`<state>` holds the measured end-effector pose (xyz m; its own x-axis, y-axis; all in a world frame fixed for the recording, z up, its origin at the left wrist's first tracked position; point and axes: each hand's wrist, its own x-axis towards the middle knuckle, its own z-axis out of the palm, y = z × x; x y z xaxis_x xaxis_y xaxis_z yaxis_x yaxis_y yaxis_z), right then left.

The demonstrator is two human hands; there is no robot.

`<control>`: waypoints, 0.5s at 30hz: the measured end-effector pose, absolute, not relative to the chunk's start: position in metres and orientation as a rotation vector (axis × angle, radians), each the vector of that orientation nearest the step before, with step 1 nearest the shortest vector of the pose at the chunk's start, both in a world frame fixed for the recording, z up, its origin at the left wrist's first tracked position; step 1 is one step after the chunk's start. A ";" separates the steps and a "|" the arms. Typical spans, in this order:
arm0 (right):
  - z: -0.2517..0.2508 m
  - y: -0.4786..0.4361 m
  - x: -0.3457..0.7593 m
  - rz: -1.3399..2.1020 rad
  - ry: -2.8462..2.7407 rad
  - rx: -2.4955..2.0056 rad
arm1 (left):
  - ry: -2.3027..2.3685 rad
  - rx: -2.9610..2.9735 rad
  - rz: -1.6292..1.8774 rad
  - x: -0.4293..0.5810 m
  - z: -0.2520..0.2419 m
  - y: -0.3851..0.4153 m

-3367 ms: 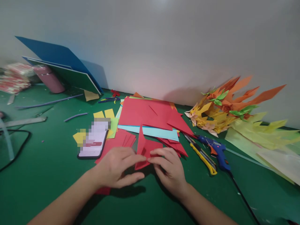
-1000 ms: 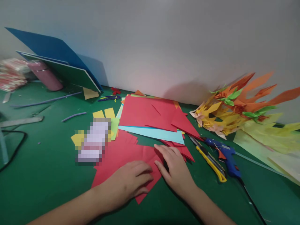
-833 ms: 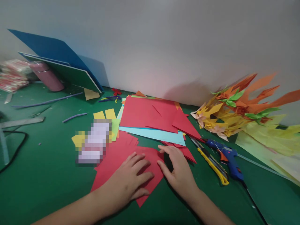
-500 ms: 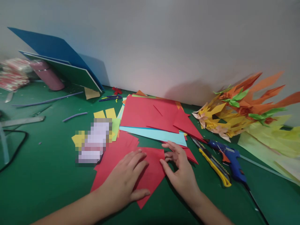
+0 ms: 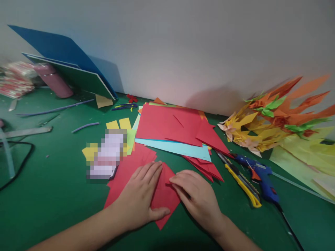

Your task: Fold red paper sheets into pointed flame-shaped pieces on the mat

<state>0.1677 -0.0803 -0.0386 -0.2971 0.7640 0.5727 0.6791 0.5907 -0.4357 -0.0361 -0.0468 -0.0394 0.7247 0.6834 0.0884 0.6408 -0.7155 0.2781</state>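
A sheet of red paper [image 5: 163, 197] lies on the green table in front of me. My left hand [image 5: 142, 197] rests flat on it, thumb spread from the fingers, pressing it down. At the paper's right side my right hand [image 5: 196, 197] pinches a corner between thumb and fingers, and that corner is bent over toward the middle. The fold under my right fingers is partly hidden. More red paper [image 5: 125, 165] lies beneath my left hand and forearm. Beside it sits a phone [image 5: 107, 153] with a blurred screen.
Behind lies a stack of red sheets [image 5: 167, 122] with a light blue strip [image 5: 178, 150]. To the right are a yellow cutter knife [image 5: 242, 186], a blue glue gun [image 5: 261, 174] and orange paper flowers [image 5: 280, 111]. A pink bottle [image 5: 53, 80] leans near blue boards [image 5: 60, 48].
My right hand has moved left and taken hold of the paper's right corner, bending it inward. My left hand stays on the sheet, its fingers closer together.
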 end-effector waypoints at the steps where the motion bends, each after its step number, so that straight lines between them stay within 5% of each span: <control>1: -0.039 -0.081 0.167 0.111 -2.078 -1.124 | 1.056 2.695 0.271 -0.036 -0.039 -0.047; 15: -0.041 -0.083 0.170 0.088 -2.291 -1.041 | 1.020 2.679 0.255 -0.030 -0.029 -0.045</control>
